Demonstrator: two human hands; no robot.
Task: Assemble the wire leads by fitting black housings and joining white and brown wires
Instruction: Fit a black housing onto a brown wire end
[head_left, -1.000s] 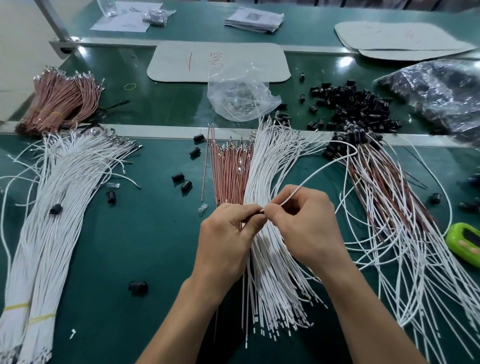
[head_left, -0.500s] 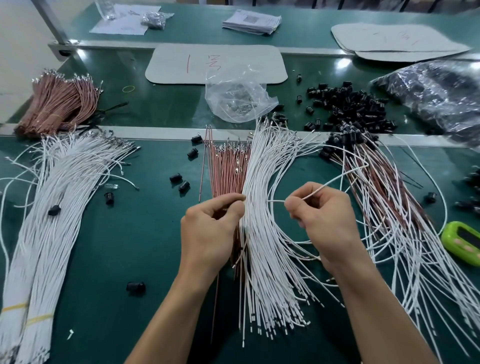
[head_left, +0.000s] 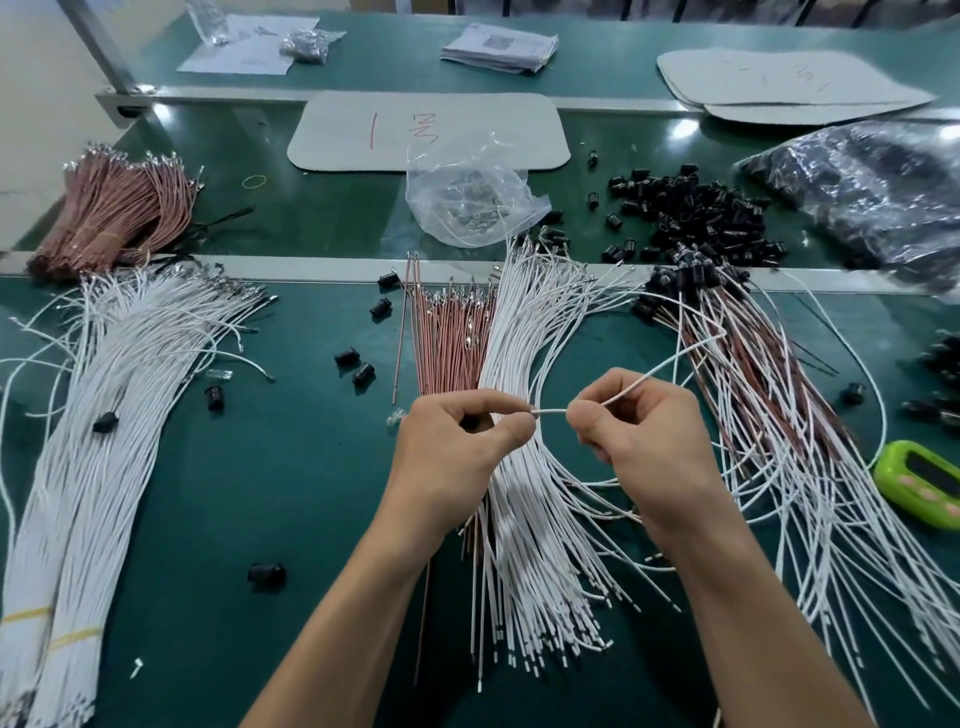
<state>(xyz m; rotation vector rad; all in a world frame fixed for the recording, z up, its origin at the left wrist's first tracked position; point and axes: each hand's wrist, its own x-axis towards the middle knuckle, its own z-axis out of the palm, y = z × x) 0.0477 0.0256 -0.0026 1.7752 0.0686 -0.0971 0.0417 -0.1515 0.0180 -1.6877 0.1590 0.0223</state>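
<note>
A green workbench (head_left: 291, 467) is carrying the stock. Along its left side a banded bundle of white wires (head_left: 88, 467) is lying. At the right, a spread of mixed white and brown leads (head_left: 779, 441) is fanning toward the near edge, with black housings at its far end. In the centre a loose fan of white wires (head_left: 524, 545) is lying just beside a smaller sheaf of brown wires (head_left: 449, 338). Beyond the metal rail, a dark plastic bag (head_left: 857, 182), a tied brown-wire bundle (head_left: 114, 213), a pile of black housings (head_left: 696, 208) and a clear plastic bag (head_left: 467, 197) are resting. Above the central fan, the left hand (head_left: 457, 452) and the right hand (head_left: 649, 447) are both grasping a single white wire (head_left: 550, 411): the left thumb and forefinger are pinching its tip, the right hand is pinching it just beside, and the remainder is arcing away to the right. A green handheld device (head_left: 919, 483) is lying near the right edge, and stray housings (head_left: 265, 571) are dotting the bench.
</note>
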